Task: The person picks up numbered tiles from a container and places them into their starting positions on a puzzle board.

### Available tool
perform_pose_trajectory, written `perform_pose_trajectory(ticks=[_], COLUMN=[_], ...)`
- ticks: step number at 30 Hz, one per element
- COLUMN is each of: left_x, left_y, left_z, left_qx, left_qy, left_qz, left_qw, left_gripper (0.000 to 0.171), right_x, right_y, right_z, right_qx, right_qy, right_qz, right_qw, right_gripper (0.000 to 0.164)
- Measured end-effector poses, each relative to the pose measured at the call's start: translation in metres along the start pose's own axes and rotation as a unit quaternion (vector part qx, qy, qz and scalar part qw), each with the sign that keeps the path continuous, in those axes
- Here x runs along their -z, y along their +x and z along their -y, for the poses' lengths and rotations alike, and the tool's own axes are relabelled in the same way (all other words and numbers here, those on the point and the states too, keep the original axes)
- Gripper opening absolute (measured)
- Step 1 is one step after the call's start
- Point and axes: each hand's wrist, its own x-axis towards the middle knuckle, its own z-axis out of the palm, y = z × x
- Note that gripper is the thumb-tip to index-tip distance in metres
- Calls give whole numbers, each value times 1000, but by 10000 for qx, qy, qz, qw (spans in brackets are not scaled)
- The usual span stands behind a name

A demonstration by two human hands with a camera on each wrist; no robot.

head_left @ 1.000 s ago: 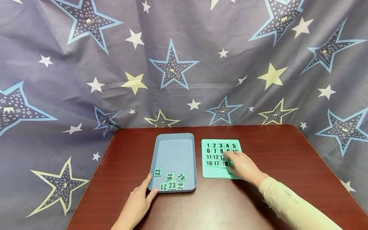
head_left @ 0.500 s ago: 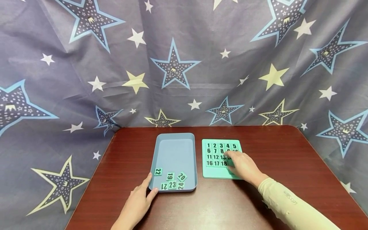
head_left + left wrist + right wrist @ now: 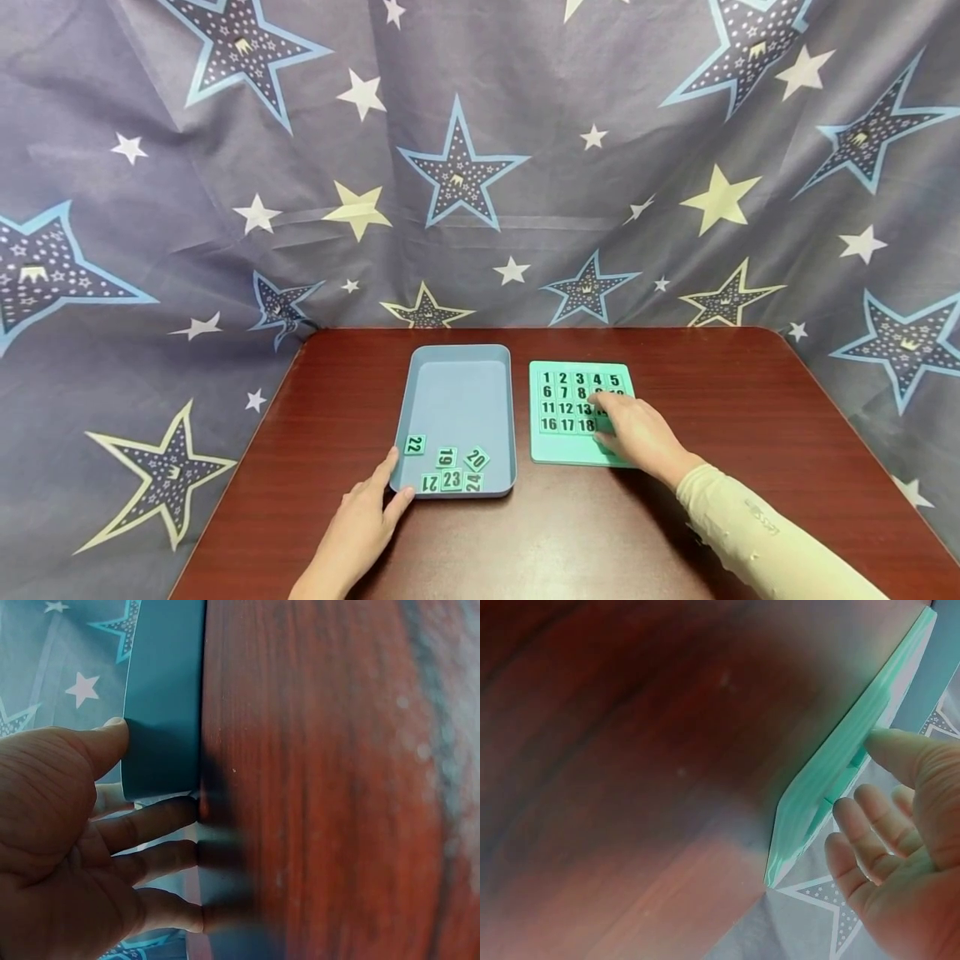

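My left hand (image 3: 362, 518) rests at the near left corner of a blue-grey tray (image 3: 459, 408), thumb on its rim and index finger along its side. In the left wrist view, the fingers are spread and fairly straight beside the tray wall (image 3: 161, 697). Several green number tiles lie in the tray's near end, among them tile 23 (image 3: 452, 479) and tile 22 (image 3: 415, 445). My right hand (image 3: 637, 433) hovers over a mint-green number board (image 3: 570, 451), holding nothing visible. Its thumb is close beside tile 18 (image 3: 586, 425). The hand hides tiles at the board's right.
Board and tray stand side by side on a dark red wooden table (image 3: 585, 533), a narrow gap between them. Behind the table hangs a grey curtain (image 3: 480, 125) printed with stars.
Tile 18 sat slightly askew under the right thumb and now lies in line with its row. The right thumb has slipped off it. The left hand has stayed at the tray corner.
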Motion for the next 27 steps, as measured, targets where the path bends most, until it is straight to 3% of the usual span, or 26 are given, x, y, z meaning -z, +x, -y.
perform_pose_trajectory(ticks=[7, 12, 17, 21, 27], left_x=[-1, -2, -1, -1, 0], left_y=[0, 0, 0, 1, 1], left_z=[1, 2, 2, 2, 2], left_qx=[-11, 43, 68, 53, 6], left_qy=[-17, -35, -57, -76, -104], left_qz=[0, 31, 49, 31, 22], left_qw=[10000, 10000, 9999, 10000, 9999], left_gripper=[70, 70, 70, 70, 70], right_x=[3, 7, 15, 22, 19], right_y=[0, 8, 27, 45, 69], right_z=[2, 17, 48, 81, 133], right_qx=[11, -69, 57, 478, 1203], right_qy=[53, 199, 564, 785, 925], right_qz=[-44, -118, -50, 74, 787], right_qw=[10000, 9997, 9984, 9957, 9853], right_gripper=[52, 49, 45, 41, 36])
